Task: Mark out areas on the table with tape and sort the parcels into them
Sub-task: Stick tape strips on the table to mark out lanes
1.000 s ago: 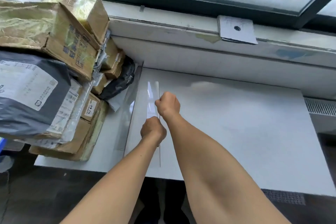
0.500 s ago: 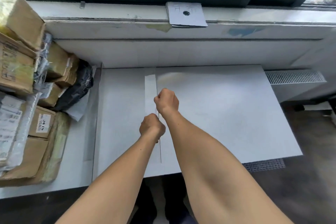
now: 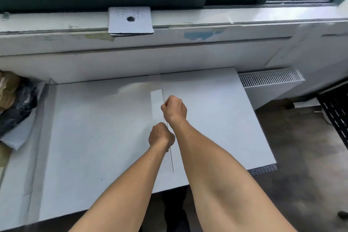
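Both hands are closed into fists over one strip of clear tape [image 3: 156,98]. The right hand [image 3: 174,108] is the farther one and pinches the strip's right edge between curled fingers. The left hand [image 3: 161,136] sits just behind it, nearer the body, and is also clenched on the tape line. The fingertips of both hands are turned away from the camera, so the exact contact points cannot be confirmed.

The tape runs front to back across the white table [image 3: 94,128], from the far edge toward the near edge. Its dark thin edge [image 3: 171,160] shows below the left hand. The strip appears to lie flat and pale ahead of the right hand. The two-point hold is probably meant to keep the strip taut and straight so that it lands as a clean dividing line, with table surface left on both sides for separate areas.

The parcels [image 3: 13,100] are stacked at the left end of the table, well apart from the hands. This keeps the marking surface free. None lies in a marked area yet, so the sorting step has not begun.

Count:
- Hands: two, both on the tape.
- Tape strips under the hands: one. A second pale band near the left side of the table may be another strip; the view is too faint to tell.
- Parcels: a dark bag and a brown wrapped one show; the frame edge cuts off the rest.
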